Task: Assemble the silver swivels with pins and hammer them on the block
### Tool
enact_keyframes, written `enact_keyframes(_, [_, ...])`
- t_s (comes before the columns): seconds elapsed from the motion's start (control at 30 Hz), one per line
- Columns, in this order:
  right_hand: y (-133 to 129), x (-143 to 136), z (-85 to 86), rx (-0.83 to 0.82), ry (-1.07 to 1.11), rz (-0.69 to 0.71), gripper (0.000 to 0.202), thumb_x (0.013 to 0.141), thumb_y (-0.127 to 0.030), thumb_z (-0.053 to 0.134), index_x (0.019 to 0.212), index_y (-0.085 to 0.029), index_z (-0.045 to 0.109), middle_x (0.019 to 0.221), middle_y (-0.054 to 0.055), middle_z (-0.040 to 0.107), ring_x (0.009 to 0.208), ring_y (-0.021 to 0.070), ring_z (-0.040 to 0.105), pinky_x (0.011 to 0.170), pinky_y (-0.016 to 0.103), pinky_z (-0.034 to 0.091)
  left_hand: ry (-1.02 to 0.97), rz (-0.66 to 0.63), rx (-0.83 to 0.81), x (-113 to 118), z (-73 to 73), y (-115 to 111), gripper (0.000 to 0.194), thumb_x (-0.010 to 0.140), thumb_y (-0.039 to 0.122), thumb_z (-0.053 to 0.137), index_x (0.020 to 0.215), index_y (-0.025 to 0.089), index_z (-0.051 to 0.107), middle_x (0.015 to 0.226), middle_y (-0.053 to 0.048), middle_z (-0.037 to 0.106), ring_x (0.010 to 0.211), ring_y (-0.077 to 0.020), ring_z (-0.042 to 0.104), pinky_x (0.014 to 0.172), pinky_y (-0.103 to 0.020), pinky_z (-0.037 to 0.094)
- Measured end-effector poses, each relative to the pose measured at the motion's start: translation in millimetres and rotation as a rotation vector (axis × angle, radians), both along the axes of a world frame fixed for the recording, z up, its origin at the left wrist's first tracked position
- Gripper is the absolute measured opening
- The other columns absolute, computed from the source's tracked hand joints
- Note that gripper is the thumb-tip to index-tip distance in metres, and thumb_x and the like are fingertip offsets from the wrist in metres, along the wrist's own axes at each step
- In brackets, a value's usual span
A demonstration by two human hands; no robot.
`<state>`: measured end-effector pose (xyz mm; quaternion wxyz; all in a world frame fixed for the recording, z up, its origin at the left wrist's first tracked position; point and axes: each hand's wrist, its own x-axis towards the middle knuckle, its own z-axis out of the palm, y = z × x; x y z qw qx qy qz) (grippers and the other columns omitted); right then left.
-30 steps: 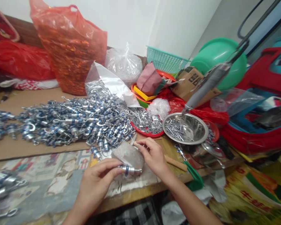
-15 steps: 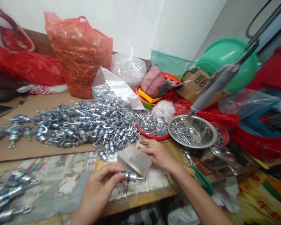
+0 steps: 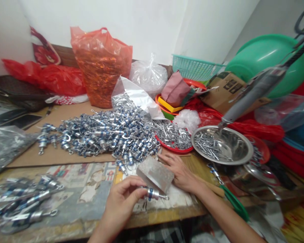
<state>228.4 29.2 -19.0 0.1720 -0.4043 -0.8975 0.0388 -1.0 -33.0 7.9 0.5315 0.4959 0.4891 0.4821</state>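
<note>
Between thumb and fingers, my left hand (image 3: 128, 195) pinches a silver metal fitting with a blue band (image 3: 153, 193), its ring end pointing right. The fitting lies against the front side of a grey metal block (image 3: 155, 173). Behind and to the right of the block is my right hand (image 3: 178, 170), its fingers bent around something at the block's far side that I cannot make out. White worn paper (image 3: 177, 201) lies under the block. A large heap of similar blue-banded fittings (image 3: 103, 133) rests on cardboard behind.
More fittings (image 3: 27, 199) lie at the front left. A steel bowl of pins (image 3: 247, 156) and a red tray of small metal parts (image 3: 176, 149) stand to the right. A grey lever handle (image 3: 254, 96) slants above the bowl. Behind stands an orange bag (image 3: 101, 67).
The view has shifted, so the scene sits further right. Both hands keep nearly the same pose beside the block, with the fitting still in my left hand.
</note>
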Motion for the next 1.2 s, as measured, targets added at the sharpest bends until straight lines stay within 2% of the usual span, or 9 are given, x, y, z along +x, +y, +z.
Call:
enact_keyframes(0.1, [-4,-2,1.7,0.012,-0.004,0.042,0.043,0.073,-0.008,0.05,0.11,-0.026,0.059,0.129,0.004,0.049,0.113,0.0257,0.043,0.091,0.045,0.035,0.011,-0.005,0.006,1,1.1,0,0.003,0.063,0.018,0.066,0.061,0.018,0.068,0.071,-0.003,0.069,0.068,-0.0168,0.064,0.061,-0.024,0.053])
enact_keyframes(0.27, [-10,-6,-7.4,0.133,0.134,-0.001,0.029,0.074,-0.008,0.05,0.098,-0.019,0.064,0.112,0.009,0.061,0.106,0.0259,0.049,0.084,0.043,0.04,-0.017,0.014,0.039,1,1.5,1,0.004,0.061,0.016,0.066,0.058,0.018,0.068,0.067,-0.003,0.069,0.063,-0.0161,0.064,0.058,-0.023,0.053])
enact_keyframes(0.4, [-8,-7,-10.1,0.083,0.305,-0.049,0.016,0.074,-0.012,0.053,0.083,-0.018,0.064,0.095,0.009,0.065,0.092,0.023,0.056,0.078,0.037,0.043,0.017,0.036,0.048,-1,2.5,0,0.005,0.06,0.016,0.068,0.06,0.019,0.071,0.069,-0.003,0.071,0.063,-0.0166,0.066,0.057,-0.022,0.054])
enact_keyframes(0.57, [-17,-12,13.8,0.104,0.522,-0.258,0.016,0.083,-0.015,0.047,0.08,-0.018,0.062,0.077,0.006,0.063,0.074,0.0175,0.059,0.068,0.031,0.047,0.164,0.041,0.223,-1,3.4,-4,0.01,0.06,0.014,0.07,0.064,0.023,0.074,0.069,-0.003,0.074,0.068,-0.0173,0.068,0.066,-0.022,0.054])
enact_keyframes(0.67, [-36,-31,40.3,-0.031,0.765,-0.303,0.011,0.077,-0.014,0.057,0.074,-0.02,0.066,0.074,0.003,0.064,0.072,0.0161,0.06,0.066,0.028,0.049,0.233,0.089,0.334,1,3.8,-7,0.016,0.06,0.014,0.071,0.072,0.024,0.074,0.071,-0.002,0.075,0.067,-0.0174,0.068,0.063,-0.022,0.055])
enact_keyframes(0.77, [-56,-55,57.3,-0.254,0.915,-0.171,0.015,0.072,-0.01,0.06,0.071,-0.022,0.07,0.074,0.002,0.066,0.071,0.0151,0.062,0.065,0.026,0.05,0.284,0.125,0.414,3,3.1,-10,0.023,0.061,0.016,0.071,0.083,0.024,0.073,0.075,-0.002,0.075,0.065,-0.0175,0.069,0.063,-0.023,0.056])
enact_keyframes(0.83, [-64,-66,59.9,-0.347,0.968,-0.134,0.014,0.072,-0.01,0.061,0.073,-0.021,0.07,0.073,0.002,0.067,0.07,0.0149,0.063,0.064,0.026,0.051,0.3,0.127,0.45,2,2.7,-12,0.026,0.061,0.016,0.071,0.087,0.023,0.072,0.077,-0.002,0.075,0.064,-0.0171,0.069,0.062,-0.023,0.056])
enact_keyframes(1.0, [-72,-74,55.3,-0.54,1.112,-0.204,0.018,0.066,-0.011,0.067,0.081,-0.019,0.061,0.073,0.001,0.069,0.067,0.0142,0.065,0.065,0.024,0.053,0.342,0.137,0.473,1,6.2,-15,0.024,0.062,0.018,0.07,0.086,0.023,0.072,0.079,-0.002,0.076,0.066,-0.018,0.07,0.063,-0.023,0.057])
enact_keyframes(1.2, [-77,-75,57.0,-0.506,1.146,-0.248,0.022,0.067,-0.011,0.066,0.084,-0.019,0.055,0.072,0.001,0.069,0.068,0.013,0.066,0.066,0.022,0.053,0.371,0.115,0.48,0,10.2,-15,0.023,0.063,0.018,0.069,0.086,0.024,0.073,0.08,-0.002,0.075,0.069,-0.0185,0.07,0.067,-0.024,0.056])
